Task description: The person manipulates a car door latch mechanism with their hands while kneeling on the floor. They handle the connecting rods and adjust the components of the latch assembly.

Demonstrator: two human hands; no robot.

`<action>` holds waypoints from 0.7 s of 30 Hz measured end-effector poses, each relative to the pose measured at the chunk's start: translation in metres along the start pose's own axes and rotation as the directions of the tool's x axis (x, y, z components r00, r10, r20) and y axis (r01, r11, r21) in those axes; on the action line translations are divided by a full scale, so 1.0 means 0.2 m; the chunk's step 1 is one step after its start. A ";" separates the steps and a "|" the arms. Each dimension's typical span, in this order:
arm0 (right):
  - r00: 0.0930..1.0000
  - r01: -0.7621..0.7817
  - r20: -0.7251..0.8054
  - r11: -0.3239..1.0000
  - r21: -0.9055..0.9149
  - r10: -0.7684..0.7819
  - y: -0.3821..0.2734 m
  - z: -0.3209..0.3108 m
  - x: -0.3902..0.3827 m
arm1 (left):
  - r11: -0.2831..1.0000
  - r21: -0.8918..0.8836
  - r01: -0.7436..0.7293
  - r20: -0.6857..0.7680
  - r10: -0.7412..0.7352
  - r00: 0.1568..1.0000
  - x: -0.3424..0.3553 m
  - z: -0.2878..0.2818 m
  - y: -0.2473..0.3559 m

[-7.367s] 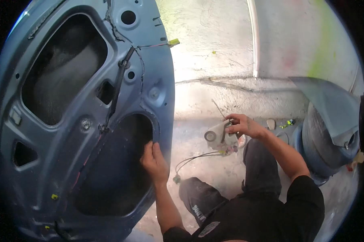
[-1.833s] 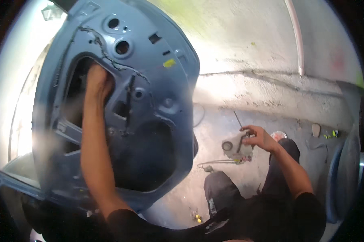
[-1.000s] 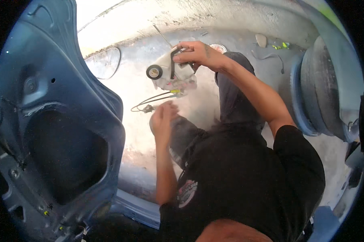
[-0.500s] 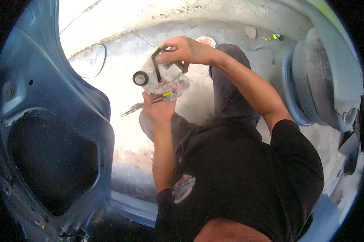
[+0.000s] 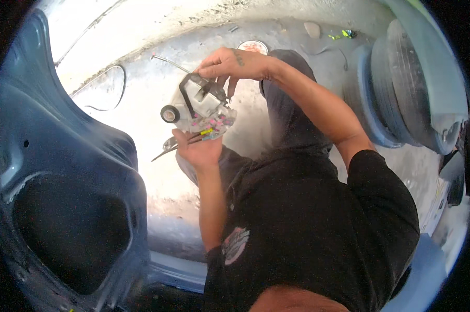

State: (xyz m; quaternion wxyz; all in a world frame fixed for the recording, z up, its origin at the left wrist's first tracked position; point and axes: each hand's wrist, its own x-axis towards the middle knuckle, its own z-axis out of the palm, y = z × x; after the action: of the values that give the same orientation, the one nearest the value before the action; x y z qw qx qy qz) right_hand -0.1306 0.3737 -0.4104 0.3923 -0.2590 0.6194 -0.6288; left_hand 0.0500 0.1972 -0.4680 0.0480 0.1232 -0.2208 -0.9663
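floor [image 5: 164,182] glaring (nearly white) | blue panel [image 5: 84,145] dimmer | edges bowed | corners black

Rough whitish wall [image 5: 167,18], pale, brightly lit floor [image 5: 253,117], perhaps concrete

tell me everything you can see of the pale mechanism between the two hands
The pale mechanism is boxy and off-white, mostly plastic by its look. A bent black strip runs down its face, a black ring with a pale centre sits at its left, and a thin rod sticks out at the top. Pink parts and a yellow piece show low down, near dark cables. It is tilted: the right hand grips its upper part, the left hand is at its lower edge.
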 end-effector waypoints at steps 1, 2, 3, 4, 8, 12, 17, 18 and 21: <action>1.000 0.001 0.006 1.000 0.022 -0.001 0.01 0.00 0.00 | 1.000 -0.011 -0.003 -0.001 0.003 1.000 0.00 -0.01 0.00; 1.000 0.003 0.004 1.000 0.031 -0.003 0.02 0.00 0.00 | 0.999 0.033 -0.016 0.034 0.015 0.999 -0.01 -0.01 0.00; 1.000 0.006 0.001 0.999 0.037 -0.006 0.03 0.00 0.01 | 0.999 0.036 -0.016 0.048 0.015 0.999 -0.01 -0.03 0.00; 1.000 0.009 -0.001 0.999 0.042 -0.009 0.04 0.00 0.01 | 0.999 0.040 -0.017 0.063 0.015 0.998 -0.01 -0.06 0.00; 1.000 0.008 -0.020 0.994 0.107 -0.006 0.06 0.01 0.01 | 0.998 0.064 -0.029 0.066 0.025 0.998 0.00 -0.11 -0.02; 0.999 0.040 -0.040 0.980 0.193 -0.033 0.09 0.02 -0.01 | 0.998 0.052 -0.035 0.015 0.034 0.999 -0.01 -0.07 -0.03; 0.994 0.057 -0.105 0.974 0.221 -0.034 0.12 0.06 -0.04 | 0.986 0.154 -0.060 0.049 0.053 0.997 -0.03 -0.11 -0.06; 0.992 0.060 -0.119 0.975 0.214 -0.035 0.12 0.07 -0.03 | 0.988 0.144 -0.055 0.038 0.050 0.998 -0.03 -0.09 -0.06; 0.992 0.062 -0.123 0.975 0.214 -0.036 0.10 0.07 -0.03 | 0.989 0.137 -0.057 0.031 0.053 0.998 -0.06 -0.01 -0.11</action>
State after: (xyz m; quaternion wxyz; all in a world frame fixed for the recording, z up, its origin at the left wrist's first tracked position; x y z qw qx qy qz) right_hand -0.1128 0.3713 -0.4286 0.3651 -0.1919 0.5623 -0.7167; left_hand 0.0604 0.2175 -0.4759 0.0631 0.1068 -0.2909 -0.9487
